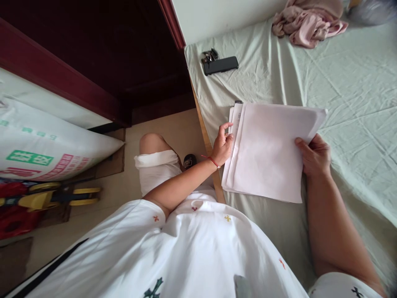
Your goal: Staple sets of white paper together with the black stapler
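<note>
A stack of white paper sheets (pixel 268 151) lies on the bed, its top sheet blank. The layered left edges of several sheets show, with small print on one beneath. My right hand (pixel 316 155) grips the stack's right side, thumb on top and the other fingers mostly hidden behind it. At the left edge is my left hand (pixel 222 145), wearing a red string bracelet (pixel 214 161). Its index finger is stretched out apart from the bent ones, and its fingertips touch or overlap the sheet edges. A small dark object (pixel 238 102) sticks out at the stack's top left.
A black phone-like object (pixel 221 65) and keys (pixel 211 55) lie near the corner of the bed (pixel 350 82). Pink cloth (pixel 305 25) is bunched against the wall. Across the floor stand a printed white sack (pixel 56 140) and a yellow wheeled item (pixel 49 198).
</note>
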The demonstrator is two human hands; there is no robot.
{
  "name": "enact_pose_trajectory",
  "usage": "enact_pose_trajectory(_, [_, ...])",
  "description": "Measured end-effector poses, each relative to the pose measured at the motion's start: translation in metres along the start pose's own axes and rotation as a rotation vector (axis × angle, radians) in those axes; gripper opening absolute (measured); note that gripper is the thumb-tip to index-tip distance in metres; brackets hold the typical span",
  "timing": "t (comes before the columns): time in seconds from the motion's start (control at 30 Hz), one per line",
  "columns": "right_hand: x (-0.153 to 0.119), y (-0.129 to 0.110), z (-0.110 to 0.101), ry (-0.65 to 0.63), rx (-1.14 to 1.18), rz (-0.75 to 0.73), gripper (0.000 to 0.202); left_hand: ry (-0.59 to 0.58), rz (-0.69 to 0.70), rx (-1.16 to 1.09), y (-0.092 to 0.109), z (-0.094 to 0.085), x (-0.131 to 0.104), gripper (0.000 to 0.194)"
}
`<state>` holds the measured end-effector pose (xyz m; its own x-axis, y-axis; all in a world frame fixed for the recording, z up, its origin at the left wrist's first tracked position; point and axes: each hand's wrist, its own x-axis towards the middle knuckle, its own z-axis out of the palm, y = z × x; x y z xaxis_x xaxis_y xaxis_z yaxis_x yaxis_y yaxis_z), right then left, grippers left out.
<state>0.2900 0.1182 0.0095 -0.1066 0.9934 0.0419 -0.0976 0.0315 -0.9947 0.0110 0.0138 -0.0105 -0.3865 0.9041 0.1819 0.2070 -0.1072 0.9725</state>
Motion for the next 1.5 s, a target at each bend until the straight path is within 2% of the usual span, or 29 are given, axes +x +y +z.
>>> enact_pose_trajectory(0.13, [-0.001, -0.002, 0.000, -0.001, -0.025, -0.003, 0.024, 0.000, -0.002, 0.011, 0.000, 0.001, 0.002, 0.033])
enact_pose_trajectory(0.23, [-0.001, -0.002, -0.001, 0.011, -0.030, -0.011, 0.026, -0.010, -0.001, 0.008, 0.002, 0.001, 0.003, 0.030])
enact_pose_trajectory(0.47, [-0.002, -0.004, -0.001, 0.014, -0.049, 0.005, 0.026, -0.080, -0.033, -0.056, 0.004, 0.000, 0.002, 0.046])
enact_pose_trajectory(0.6, [-0.003, -0.005, 0.000, 0.020, -0.070, 0.008, 0.026, -0.073, -0.041, -0.068, 0.010, 0.000, 0.001, 0.049])
enact_pose_trajectory(0.93, [-0.002, 0.001, 0.001, 0.055, -0.093, -0.032, 0.033, -0.016, 0.040, 0.161, 0.012, 0.000, 0.001, 0.046])
enact_pose_trajectory(1.13, [-0.001, 0.001, 0.002, 0.089, -0.105, -0.060, 0.035, -0.023, 0.031, 0.073, 0.010, 0.001, 0.001, 0.050])
enact_pose_trajectory(1.33, [-0.002, 0.001, 0.001, 0.048, -0.116, -0.029, 0.030, 0.008, 0.040, 0.019, 0.005, 0.003, 0.001, 0.047])
enact_pose_trajectory(1.5, [-0.002, -0.001, 0.001, 0.029, -0.111, -0.012, 0.027, -0.019, -0.017, -0.017, 0.003, 0.001, -0.002, 0.060])
